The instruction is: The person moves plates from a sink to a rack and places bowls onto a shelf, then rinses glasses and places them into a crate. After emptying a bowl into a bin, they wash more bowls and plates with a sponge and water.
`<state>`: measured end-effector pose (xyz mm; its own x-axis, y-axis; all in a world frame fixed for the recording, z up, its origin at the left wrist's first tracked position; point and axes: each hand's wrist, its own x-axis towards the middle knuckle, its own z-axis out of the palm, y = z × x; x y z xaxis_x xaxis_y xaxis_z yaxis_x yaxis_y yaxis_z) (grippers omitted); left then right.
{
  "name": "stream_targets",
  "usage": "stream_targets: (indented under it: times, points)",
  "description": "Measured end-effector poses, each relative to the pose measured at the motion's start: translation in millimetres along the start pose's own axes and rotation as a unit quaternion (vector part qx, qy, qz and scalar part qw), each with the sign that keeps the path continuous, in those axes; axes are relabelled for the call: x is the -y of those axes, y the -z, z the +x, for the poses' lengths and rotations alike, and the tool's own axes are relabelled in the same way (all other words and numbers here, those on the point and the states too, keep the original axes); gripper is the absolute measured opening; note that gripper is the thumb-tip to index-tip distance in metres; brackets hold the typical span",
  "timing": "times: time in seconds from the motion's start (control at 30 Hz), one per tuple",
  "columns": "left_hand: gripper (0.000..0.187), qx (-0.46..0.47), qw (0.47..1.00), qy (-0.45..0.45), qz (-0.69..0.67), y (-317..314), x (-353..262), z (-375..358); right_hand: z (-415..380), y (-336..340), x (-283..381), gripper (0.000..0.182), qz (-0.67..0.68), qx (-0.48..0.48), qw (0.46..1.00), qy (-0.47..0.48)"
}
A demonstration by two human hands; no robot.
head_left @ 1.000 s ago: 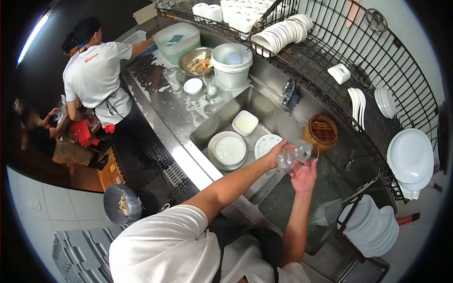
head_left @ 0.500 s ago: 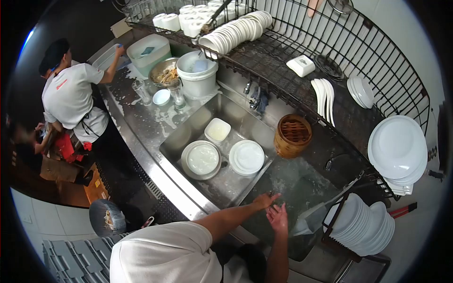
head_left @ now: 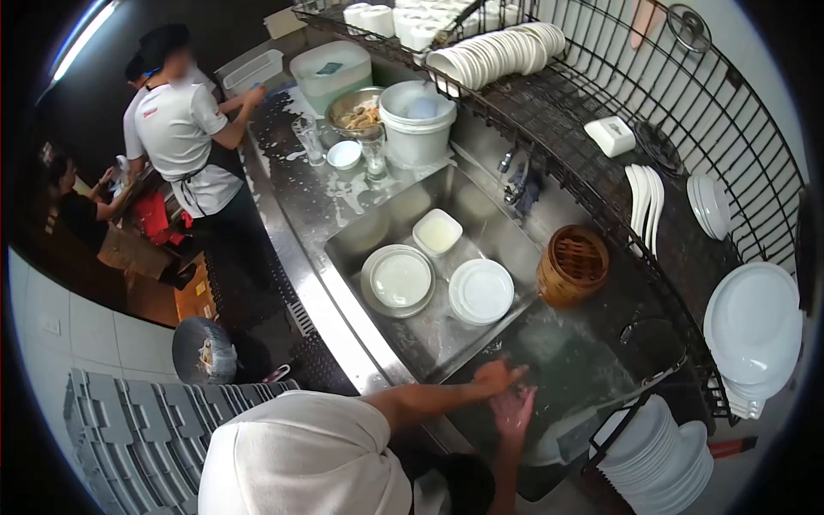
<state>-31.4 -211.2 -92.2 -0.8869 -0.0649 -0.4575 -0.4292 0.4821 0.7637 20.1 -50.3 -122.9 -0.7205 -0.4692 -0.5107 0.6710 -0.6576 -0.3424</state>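
Over the water-filled right basin (head_left: 549, 343), my left hand (head_left: 498, 378) crosses close above my right hand (head_left: 512, 410). Motion blurs both hands, but fingers show stretched out on each and nothing is seen between them. Just left of them is the steel sink (head_left: 412, 343). It holds a stack of round plates (head_left: 402, 279), a second stack of white dishes (head_left: 481, 292) and a square white bowl (head_left: 438, 232). Low in the basin, right of my hands, a pale translucent sheet-like thing (head_left: 562, 438) lies partly in the water.
A bamboo steamer (head_left: 572, 264) stands at the basin's back edge, below a wire rack (head_left: 549, 120) of crockery. White plates (head_left: 657, 455) stand in a holder at right. A white bucket (head_left: 418, 133) and steel bowl (head_left: 354, 112) sit on the counter. Co-workers (head_left: 184, 129) stand at left.
My hands have come together from slightly apart, the left now overlapping the right. The camera view has shifted, and the nearest co-worker has turned.
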Motion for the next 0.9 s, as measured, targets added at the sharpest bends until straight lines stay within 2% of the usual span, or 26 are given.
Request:
stream_targets:
  times: [0.07, 0.17, 0.2, 0.27, 0.3, 0.37, 0.4, 0.43, 0.5, 0.53, 0.6, 0.63, 0.7, 0.77, 0.8, 0.83, 0.9]
  points:
    - [0.071, -0.041, 0.999, 0.003, 0.031, 23.9, -37.6, -22.3, 3.4, -35.3, -8.0, 0.049, 0.093, 0.027, 0.994, 0.058]
    - [0.069, -0.115, 0.977, -0.177, 0.036, 29.8, -37.4, -29.5, 13.6, -43.9, -14.6, 0.051, 0.179, 0.014, 0.978, 0.104]
    - [0.07, -0.097, 0.982, -0.16, 0.04, 31.7, -33.9, -29.7, 17.4, -42.7, -14.7, 0.053, 0.198, 0.0, 0.974, 0.114]
    - [0.072, -0.058, 0.989, -0.128, 0.046, 31.5, -23.2, -23.1, 33.7, -0.2, -17.8, 0.059, 0.139, 0.027, 0.987, 0.079]
    - [0.072, -0.051, 0.994, -0.082, 0.045, 27.7, -17.6, -15.7, 42.0, 18.5, -18.2, 0.062, 0.108, 0.04, 0.991, 0.062]
    - [0.072, -0.023, 0.999, 0.012, 0.045, 7.7, 2.4, -0.2, 49.5, 21.8, -17.7, 0.065, -0.013, -0.096, 0.994, 0.041]
    - [0.071, -0.007, 0.999, -0.001, 0.038, -9.3, 21.5, 11.2, 50.2, 22.7, -18.2, 0.067, -0.07, -0.169, 0.983, 0.03]
    - [0.071, 0.011, 0.999, -0.016, 0.031, -29.4, 45.1, 25.3, 50.3, 22.9, -21.0, 0.067, -0.079, -0.192, 0.977, 0.038]
    - [0.07, 0.08, 0.995, -0.006, -0.065, -63.1, 78.6, 44.8, 56.9, 23.6, -24.5, 0.068, -0.098, -0.238, 0.965, 0.057]
    - [0.069, 0.129, 0.98, 0.023, -0.152, -75.1, 91.2, 51.4, 66.9, 35.3, -22.8, 0.065, -0.143, -0.279, 0.949, 0.047]
    - [0.068, 0.213, 0.917, 0.087, -0.325, -95.6, 114.8, 57.8, 86.1, 60.8, -17.2, 0.059, -0.236, -0.352, 0.906, 0.018]
    - [0.067, 0.245, 0.87, 0.121, -0.41, -102.4, 123.6, 57.2, 84.6, 48.4, -12.9, 0.058, -0.35, -0.388, 0.852, 0.022]
    - [0.066, 0.266, 0.771, 0.207, -0.54, -93.9, 114.9, 51.4, 82.3, -5.5, -4.0, 0.057, -0.559, -0.427, 0.71, 0.034]
    - [0.066, 0.247, 0.666, 0.311, -0.631, -52.2, 61.1, 30.7, 65.7, -52.9, 1.0, 0.053, -0.575, -0.392, 0.708, 0.117]
    - [0.069, 0.256, 0.675, 0.27, -0.637, -35.1, 47.5, 25.8, 57.0, -75.6, 4.0, 0.053, -0.582, -0.372, 0.705, 0.16]
    - [0.073, 0.264, 0.683, 0.226, -0.642, -16.3, 36.0, 22.4, 52.5, -96.8, 7.9, 0.053, -0.536, -0.351, 0.747, 0.177]
    - [0.073, 0.114, 0.755, 0.116, -0.635, 46.5, -27.5, -13.6, 44.0, -138.2, 16.8, 0.053, -0.439, -0.302, 0.82, 0.207]
